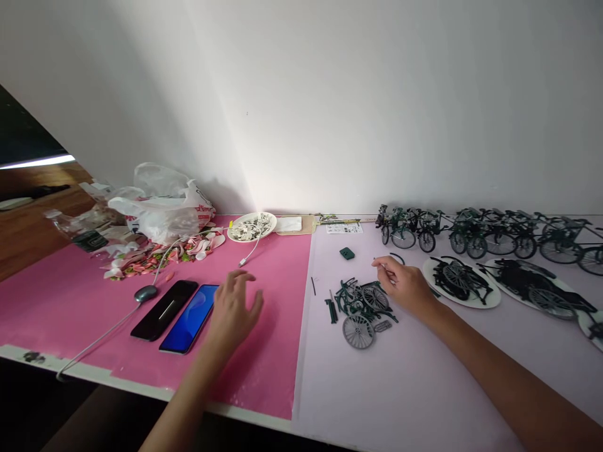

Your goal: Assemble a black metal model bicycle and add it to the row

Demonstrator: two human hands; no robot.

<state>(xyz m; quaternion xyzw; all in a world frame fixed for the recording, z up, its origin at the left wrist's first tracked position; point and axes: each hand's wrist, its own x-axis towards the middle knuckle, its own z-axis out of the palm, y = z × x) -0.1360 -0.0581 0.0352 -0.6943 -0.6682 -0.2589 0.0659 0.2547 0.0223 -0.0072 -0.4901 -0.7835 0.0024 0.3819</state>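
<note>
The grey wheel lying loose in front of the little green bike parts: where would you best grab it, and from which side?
Probably pinch the grey wheel by its outer rim, coming from above at its near edge. It lies flat on the table, its spokes look thin, and its far edge meets the green bike parts, while the near side is free.

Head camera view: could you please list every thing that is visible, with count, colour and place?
pink mat: one, pink, table's left part
phones: two, black and blue-screened, on mat, front
plastic bags: few, white, back left
bowl: one, white, back centre
model bicycles: several, dark green, along wall, right
plates: at least two, white, right
loose bicycle parts: heap, green and grey, centre
left hand: open, above mat
right hand: beside loose bicycle parts
</note>
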